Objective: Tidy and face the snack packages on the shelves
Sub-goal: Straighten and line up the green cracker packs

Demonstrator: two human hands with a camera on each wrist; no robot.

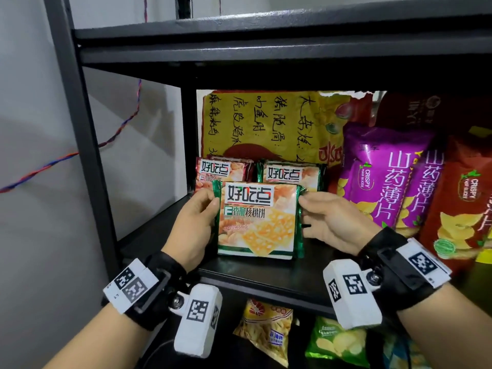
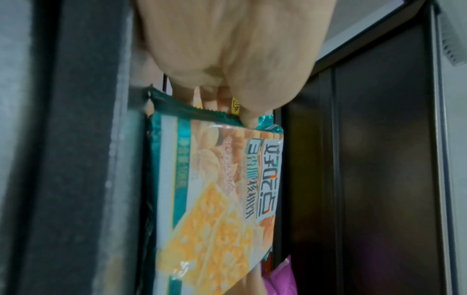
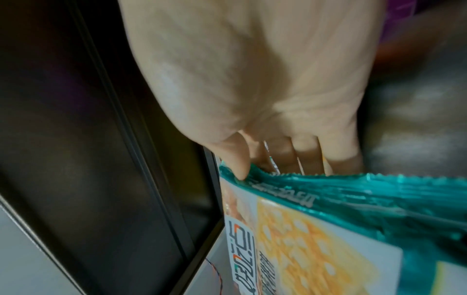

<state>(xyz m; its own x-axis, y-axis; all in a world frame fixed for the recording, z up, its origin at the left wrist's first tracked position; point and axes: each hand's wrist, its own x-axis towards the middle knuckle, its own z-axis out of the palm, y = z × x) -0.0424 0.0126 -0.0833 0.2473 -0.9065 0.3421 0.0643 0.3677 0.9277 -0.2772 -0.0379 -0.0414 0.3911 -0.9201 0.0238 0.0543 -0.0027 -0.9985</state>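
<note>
Both hands reached into dark metal shelf (image 1: 266, 282). Left hand (image 1: 192, 227) pinched left sealed edge of green-trimmed biscuit pack (image 1: 257, 219), thumb in front; right hand (image 1: 331, 222) pinched right edge likewise. Pack stood upright at shelf front, face outward, printed "好吃点". Two matching packs (image 1: 291, 173) stood behind. Purple bags (image 1: 383, 174) at right read "CRISPY YAM SLICES".
</note>
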